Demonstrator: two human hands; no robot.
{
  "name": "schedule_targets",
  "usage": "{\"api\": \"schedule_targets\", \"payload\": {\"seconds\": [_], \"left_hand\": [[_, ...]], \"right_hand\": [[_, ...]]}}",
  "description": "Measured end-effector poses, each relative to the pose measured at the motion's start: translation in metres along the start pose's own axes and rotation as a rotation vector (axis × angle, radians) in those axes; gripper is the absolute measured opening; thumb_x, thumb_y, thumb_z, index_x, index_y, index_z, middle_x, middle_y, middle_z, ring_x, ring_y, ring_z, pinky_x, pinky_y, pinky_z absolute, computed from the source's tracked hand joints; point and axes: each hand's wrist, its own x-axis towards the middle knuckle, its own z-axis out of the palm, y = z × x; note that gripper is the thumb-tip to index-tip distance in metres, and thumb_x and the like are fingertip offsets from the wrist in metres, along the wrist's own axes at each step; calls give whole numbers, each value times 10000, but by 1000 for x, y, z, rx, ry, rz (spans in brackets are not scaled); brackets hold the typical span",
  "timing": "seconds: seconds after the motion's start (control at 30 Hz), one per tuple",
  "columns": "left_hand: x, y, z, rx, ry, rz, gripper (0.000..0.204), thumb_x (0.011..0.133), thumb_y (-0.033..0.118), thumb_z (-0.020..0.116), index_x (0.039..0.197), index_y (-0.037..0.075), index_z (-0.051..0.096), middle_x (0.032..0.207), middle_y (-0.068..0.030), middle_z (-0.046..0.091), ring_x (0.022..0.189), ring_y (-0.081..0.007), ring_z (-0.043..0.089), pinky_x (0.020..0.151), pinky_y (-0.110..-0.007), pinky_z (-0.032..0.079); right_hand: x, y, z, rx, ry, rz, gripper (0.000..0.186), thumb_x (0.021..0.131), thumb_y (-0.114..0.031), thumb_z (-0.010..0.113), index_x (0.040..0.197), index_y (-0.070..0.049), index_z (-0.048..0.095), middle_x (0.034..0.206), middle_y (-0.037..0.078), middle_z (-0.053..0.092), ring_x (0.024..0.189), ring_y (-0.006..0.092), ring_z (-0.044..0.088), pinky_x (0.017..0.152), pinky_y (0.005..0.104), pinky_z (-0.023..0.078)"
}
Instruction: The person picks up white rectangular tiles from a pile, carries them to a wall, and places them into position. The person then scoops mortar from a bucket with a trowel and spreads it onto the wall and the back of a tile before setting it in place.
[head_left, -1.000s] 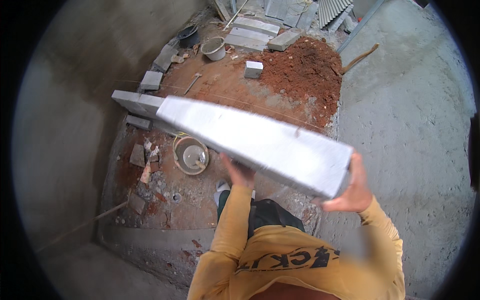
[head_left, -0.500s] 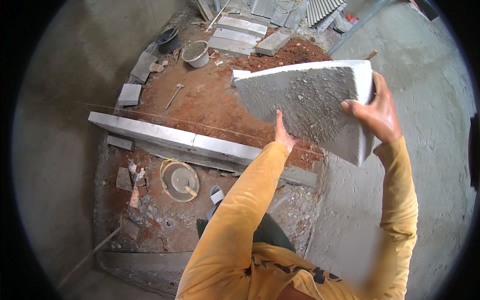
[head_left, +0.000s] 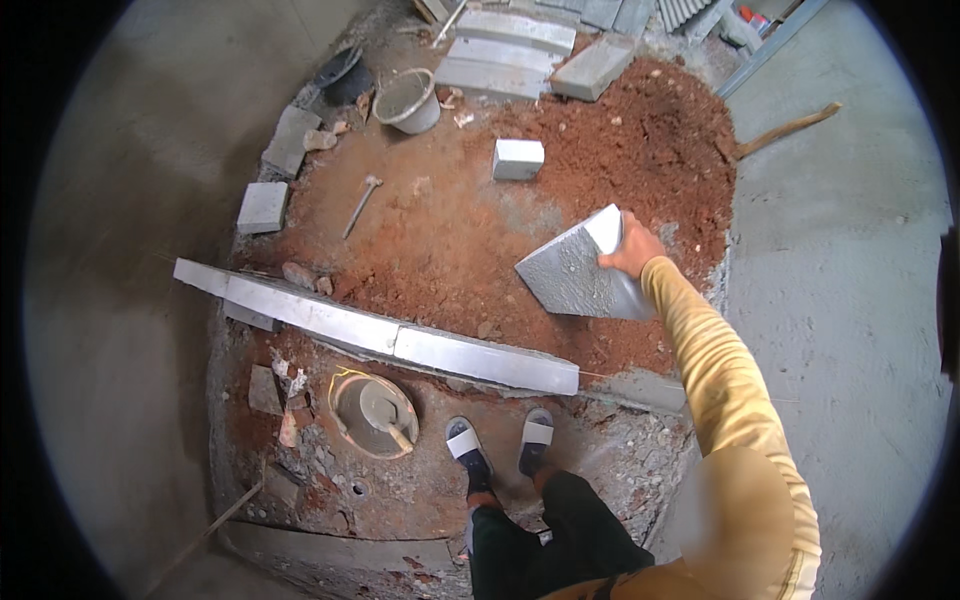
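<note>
My right hand (head_left: 633,245) grips the top corner of a rough grey block (head_left: 567,271), which is tilted low over the reddish soil on the far side of the long row of white blocks (head_left: 470,356). My left hand is out of view. The row runs across in front of my sandalled feet (head_left: 463,437), with a string line along it. A round mortar bucket (head_left: 340,400) with a trowel (head_left: 398,428) in it stands on the near side.
Loose blocks (head_left: 517,157) lie around the soil patch, with stacked slabs (head_left: 505,30), a grey bucket (head_left: 405,105) and a hammer (head_left: 358,207) behind. A stick (head_left: 790,130) lies at right. Concrete walls (head_left: 120,250) border the left.
The block held in both hands has swung right and been lowered toward the soil beyond the row. My left hand has let go and left the view; my right hand still grips it.
</note>
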Motion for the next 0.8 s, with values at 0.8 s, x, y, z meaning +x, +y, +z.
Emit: {"api": "schedule_targets", "payload": {"seconds": [0.8], "left_hand": [[-36, -7, 147, -96, -335, 118, 579, 875, 312, 605, 1406, 168, 424, 1317, -257, 505, 1170, -386, 523, 965, -440, 434]], "right_hand": [[-254, 89, 40, 261, -328, -305, 466, 926, -410, 533, 1244, -72, 586, 1177, 223, 608, 1073, 386, 587, 931, 435, 463]]}}
